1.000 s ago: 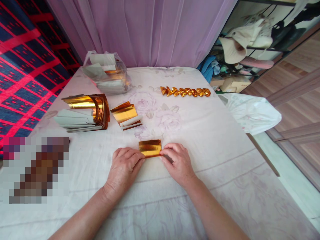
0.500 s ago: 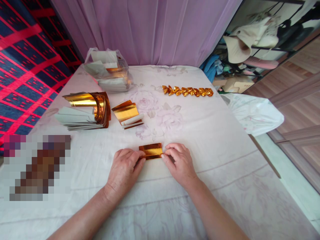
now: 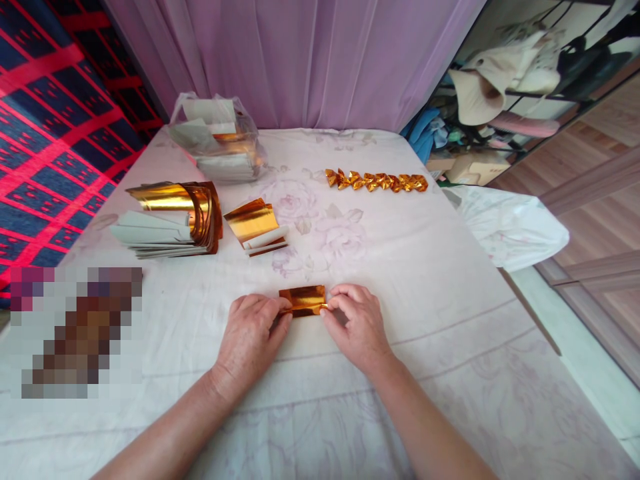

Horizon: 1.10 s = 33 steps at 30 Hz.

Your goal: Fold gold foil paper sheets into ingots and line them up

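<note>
A small folded gold foil paper (image 3: 303, 300) lies on the white flowered cloth (image 3: 410, 280) in front of me. My left hand (image 3: 253, 330) pinches its left end and my right hand (image 3: 356, 323) pinches its right end, both resting on the cloth. The paper's near edge is partly hidden by my fingers.
A row of folded gold pieces (image 3: 377, 181) lies at the back right. A curled gold paper stack (image 3: 175, 217) and a smaller gold pile (image 3: 255, 227) sit at left, with a plastic bag of papers (image 3: 217, 140) behind. A blurred patch (image 3: 75, 330) is near left. The cloth's right edge drops off.
The gold paper has been folded down to a narrower, darker strip between my fingers. Both hands stay at its ends, hardly shifted.
</note>
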Each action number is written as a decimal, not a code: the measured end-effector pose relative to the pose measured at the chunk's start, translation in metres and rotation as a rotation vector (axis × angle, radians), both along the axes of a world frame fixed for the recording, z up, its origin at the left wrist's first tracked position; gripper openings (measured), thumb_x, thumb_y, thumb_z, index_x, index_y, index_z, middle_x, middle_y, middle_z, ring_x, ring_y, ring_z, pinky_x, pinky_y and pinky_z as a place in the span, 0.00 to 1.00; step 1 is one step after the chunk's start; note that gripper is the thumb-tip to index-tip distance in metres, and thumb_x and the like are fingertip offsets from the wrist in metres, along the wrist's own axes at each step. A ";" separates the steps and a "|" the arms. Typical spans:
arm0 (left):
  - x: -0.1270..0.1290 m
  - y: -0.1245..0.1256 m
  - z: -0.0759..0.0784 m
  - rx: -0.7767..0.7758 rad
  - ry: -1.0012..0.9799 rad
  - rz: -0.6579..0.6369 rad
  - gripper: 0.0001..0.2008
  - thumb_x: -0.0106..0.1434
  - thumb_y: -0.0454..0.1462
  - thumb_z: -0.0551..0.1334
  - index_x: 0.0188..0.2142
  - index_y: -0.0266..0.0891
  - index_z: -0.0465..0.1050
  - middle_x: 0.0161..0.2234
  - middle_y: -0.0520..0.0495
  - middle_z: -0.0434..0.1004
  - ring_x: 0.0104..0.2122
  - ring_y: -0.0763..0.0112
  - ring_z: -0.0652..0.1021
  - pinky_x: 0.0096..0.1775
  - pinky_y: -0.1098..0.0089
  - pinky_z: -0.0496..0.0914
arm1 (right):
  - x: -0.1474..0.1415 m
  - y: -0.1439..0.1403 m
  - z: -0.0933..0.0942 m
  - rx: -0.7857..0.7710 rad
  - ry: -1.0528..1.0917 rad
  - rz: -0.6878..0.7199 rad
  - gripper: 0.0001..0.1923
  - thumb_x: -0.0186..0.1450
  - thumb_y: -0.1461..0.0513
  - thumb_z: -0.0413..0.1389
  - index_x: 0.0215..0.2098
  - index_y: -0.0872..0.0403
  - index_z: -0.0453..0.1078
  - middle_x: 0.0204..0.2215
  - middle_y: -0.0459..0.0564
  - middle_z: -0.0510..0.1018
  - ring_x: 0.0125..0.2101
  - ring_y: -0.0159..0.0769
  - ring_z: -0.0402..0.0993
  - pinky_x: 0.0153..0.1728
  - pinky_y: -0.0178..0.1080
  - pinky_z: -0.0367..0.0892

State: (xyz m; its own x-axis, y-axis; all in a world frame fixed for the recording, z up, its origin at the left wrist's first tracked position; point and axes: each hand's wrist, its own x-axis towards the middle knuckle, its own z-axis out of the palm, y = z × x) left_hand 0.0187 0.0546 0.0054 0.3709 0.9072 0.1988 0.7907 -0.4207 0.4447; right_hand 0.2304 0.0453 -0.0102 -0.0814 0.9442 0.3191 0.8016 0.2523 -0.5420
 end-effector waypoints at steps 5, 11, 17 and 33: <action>0.001 0.001 0.000 -0.024 0.007 0.013 0.06 0.66 0.38 0.58 0.39 0.42 0.74 0.35 0.50 0.81 0.37 0.60 0.77 0.42 0.57 0.66 | -0.003 -0.001 0.001 -0.018 -0.012 -0.023 0.02 0.60 0.64 0.59 0.29 0.50 0.71 0.39 0.48 0.77 0.41 0.40 0.71 0.41 0.42 0.60; 0.000 0.001 0.000 -0.042 0.007 0.012 0.08 0.68 0.39 0.56 0.39 0.42 0.73 0.35 0.50 0.81 0.37 0.60 0.77 0.42 0.57 0.65 | -0.004 -0.001 0.001 -0.025 -0.044 -0.046 0.03 0.60 0.63 0.58 0.27 0.50 0.71 0.39 0.48 0.77 0.41 0.40 0.71 0.41 0.43 0.60; 0.002 0.002 -0.001 -0.036 0.027 0.023 0.05 0.67 0.39 0.58 0.39 0.42 0.71 0.35 0.50 0.81 0.37 0.60 0.77 0.42 0.57 0.65 | -0.005 0.000 0.001 -0.028 -0.047 -0.051 0.04 0.59 0.64 0.59 0.27 0.51 0.71 0.39 0.48 0.77 0.41 0.40 0.71 0.41 0.43 0.59; 0.005 0.003 -0.002 -0.008 0.084 0.063 0.02 0.64 0.37 0.61 0.36 0.41 0.70 0.29 0.51 0.79 0.33 0.61 0.76 0.40 0.60 0.65 | -0.008 0.000 0.001 -0.013 -0.068 -0.068 0.05 0.59 0.65 0.59 0.26 0.50 0.70 0.39 0.48 0.77 0.40 0.40 0.70 0.40 0.42 0.59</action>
